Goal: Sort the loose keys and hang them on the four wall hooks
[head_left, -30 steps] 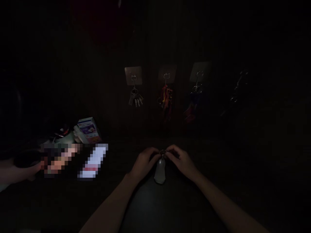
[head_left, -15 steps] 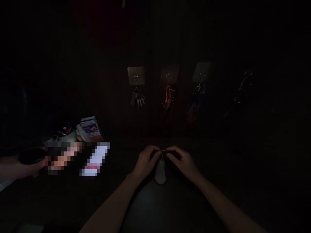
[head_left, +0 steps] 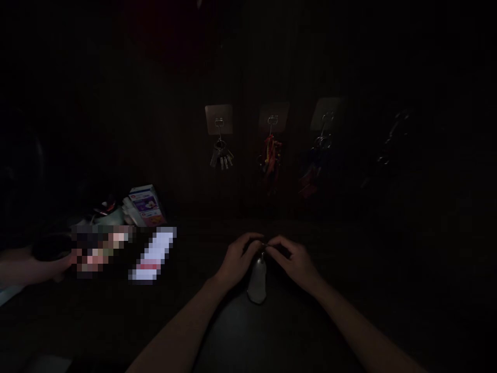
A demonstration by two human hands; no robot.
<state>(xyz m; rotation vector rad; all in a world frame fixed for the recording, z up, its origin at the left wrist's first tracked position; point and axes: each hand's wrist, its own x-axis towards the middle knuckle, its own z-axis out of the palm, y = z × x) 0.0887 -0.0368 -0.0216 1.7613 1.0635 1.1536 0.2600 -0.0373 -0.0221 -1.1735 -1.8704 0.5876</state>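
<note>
In the head view, a small metal key ring [head_left: 264, 244] is pinched at lower centre by the left hand [head_left: 238, 261] and right hand [head_left: 295, 264], each grip closed on it. A white fob [head_left: 257, 282] hangs below; keys [head_left: 221, 155] are hung at upper centre.

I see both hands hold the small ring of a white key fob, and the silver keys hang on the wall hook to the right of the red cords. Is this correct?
Not quite: the head view shows the silver keys on the wall hook to the left of the red cords, not the right. The rest stands: the left hand and right hand hold the small ring of the white key fob.
</note>
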